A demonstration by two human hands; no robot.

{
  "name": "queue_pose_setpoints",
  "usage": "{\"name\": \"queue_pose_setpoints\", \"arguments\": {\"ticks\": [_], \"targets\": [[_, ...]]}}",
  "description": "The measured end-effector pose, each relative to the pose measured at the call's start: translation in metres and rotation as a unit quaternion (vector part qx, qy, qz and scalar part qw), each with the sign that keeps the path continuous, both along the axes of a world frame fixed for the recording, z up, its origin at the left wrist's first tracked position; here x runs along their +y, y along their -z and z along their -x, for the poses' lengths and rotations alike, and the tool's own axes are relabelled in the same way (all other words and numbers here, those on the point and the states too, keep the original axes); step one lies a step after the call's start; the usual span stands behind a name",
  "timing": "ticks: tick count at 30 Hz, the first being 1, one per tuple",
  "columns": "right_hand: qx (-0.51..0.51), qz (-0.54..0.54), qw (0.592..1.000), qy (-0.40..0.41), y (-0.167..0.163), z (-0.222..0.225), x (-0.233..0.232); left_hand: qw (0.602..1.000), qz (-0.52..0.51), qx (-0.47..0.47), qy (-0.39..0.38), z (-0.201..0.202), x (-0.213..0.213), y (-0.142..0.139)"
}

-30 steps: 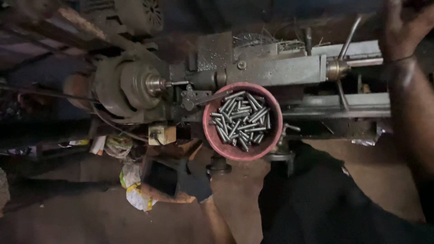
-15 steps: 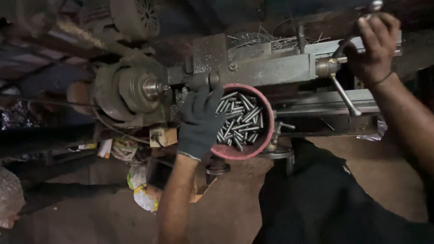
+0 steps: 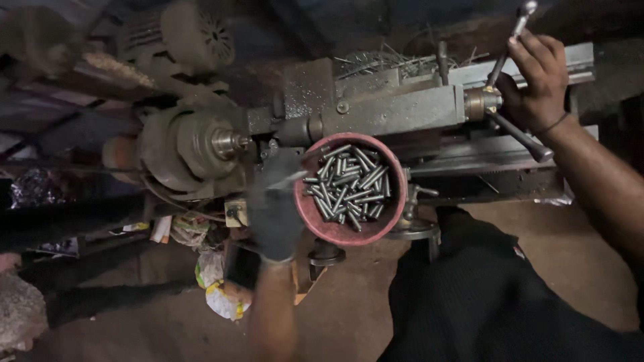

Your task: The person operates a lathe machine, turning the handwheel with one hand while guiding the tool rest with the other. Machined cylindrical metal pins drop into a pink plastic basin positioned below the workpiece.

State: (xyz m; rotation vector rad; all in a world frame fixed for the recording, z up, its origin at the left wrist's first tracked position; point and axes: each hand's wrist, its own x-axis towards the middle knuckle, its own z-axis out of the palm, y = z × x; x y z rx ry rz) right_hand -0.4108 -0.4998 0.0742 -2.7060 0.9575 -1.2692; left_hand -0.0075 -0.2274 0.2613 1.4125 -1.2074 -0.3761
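A lathe-like machine (image 3: pixel 376 114) ran across the upper half of the frame, its round chuck (image 3: pixel 201 144) at centre left and its slide at upper right. Below the slide, at centre frame, sat a red bowl (image 3: pixel 352 228) filled with short metal pins (image 3: pixel 349 182), their long axes lying in mixed directions.

The left hand (image 3: pixel 275 208), in a dark glove and blurred by motion, was at the bowl's left rim, between chuck and bowl, the nearer hand to the pins, which lay just to its right. A thin bright piece, perhaps a pin, showed at its fingers (image 3: pixel 285 175); how far the fingers were closed, and whether they held it, could not be told.

The bare right hand (image 3: pixel 537 80), at upper right and well apart from the bowl, had its fingers wrapped around a metal lever handle (image 3: pixel 510 37) on the slide's spoked hub.
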Motion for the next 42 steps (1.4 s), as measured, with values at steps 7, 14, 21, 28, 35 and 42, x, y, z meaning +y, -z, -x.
{"name": "queue_pose_setpoints", "arguments": {"ticks": [7, 14, 21, 28, 35, 42], "targets": [[-0.014, -0.031, 0.999, 0.009, -0.005, -0.005, 0.005, 0.984, -0.068, -0.054, -0.157, -0.075, -0.026, 0.028], [-0.006, -0.045, 0.999, 0.019, 0.005, -0.005, 0.003, 0.831, -0.258, -0.492, -0.001, -0.139, -0.066, 0.057], [0.012, -0.078, 0.996, 0.043, 0.004, -0.005, 0.007, 0.755, -0.288, -0.587, 0.054, -0.159, -0.075, 0.076], [0.052, -0.179, 0.982, 0.031, 0.015, -0.005, 0.016, 0.773, -0.265, -0.567, 0.101, -0.161, -0.071, 0.071], [-0.024, -0.687, 0.719, 0.102, 0.007, 0.089, 0.079, 0.748, -0.287, -0.592, 0.087, -0.155, -0.076, 0.065], [-0.019, -0.411, 0.911, -0.002, 0.032, 0.053, 0.103, 0.808, -0.278, -0.52, -0.001, -0.129, -0.052, 0.039]]}}
